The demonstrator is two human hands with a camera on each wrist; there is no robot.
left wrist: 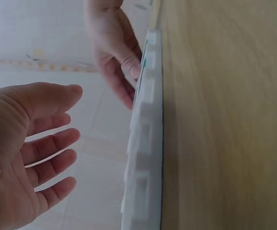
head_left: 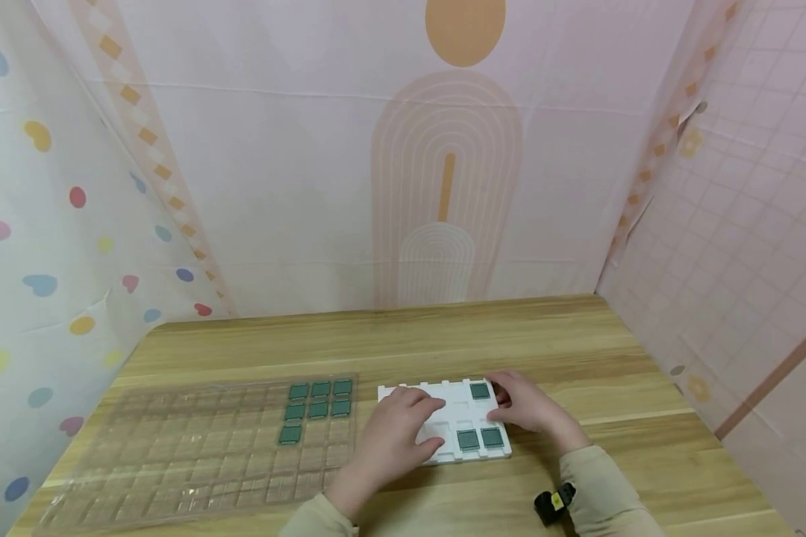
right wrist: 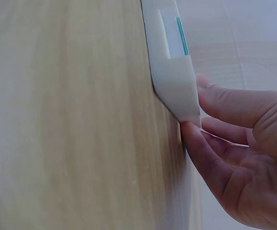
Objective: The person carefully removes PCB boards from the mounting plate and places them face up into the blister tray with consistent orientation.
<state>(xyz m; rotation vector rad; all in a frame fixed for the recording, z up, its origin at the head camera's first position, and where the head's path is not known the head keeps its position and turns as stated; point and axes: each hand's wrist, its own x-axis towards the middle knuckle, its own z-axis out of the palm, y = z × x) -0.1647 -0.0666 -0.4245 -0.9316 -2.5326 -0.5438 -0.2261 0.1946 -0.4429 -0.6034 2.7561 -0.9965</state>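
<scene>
A white tray with shallow pockets lies on the wooden table, bearing green square chips: one chip at the far right corner, two others along the near side. My right hand pinches the tray's right end; in the right wrist view its thumb is against the top and a fingertip reaches the lower edge of the corner. Over the tray's left part hovers my left hand, fingers loosely bent and holding nothing. The left wrist view shows this hand apart from the tray's side.
Left of the white tray, a large clear plastic tray with a grid of pockets covers much of the table. Several green chips sit at its far right. A black device with a yellow mark is by the right sleeve.
</scene>
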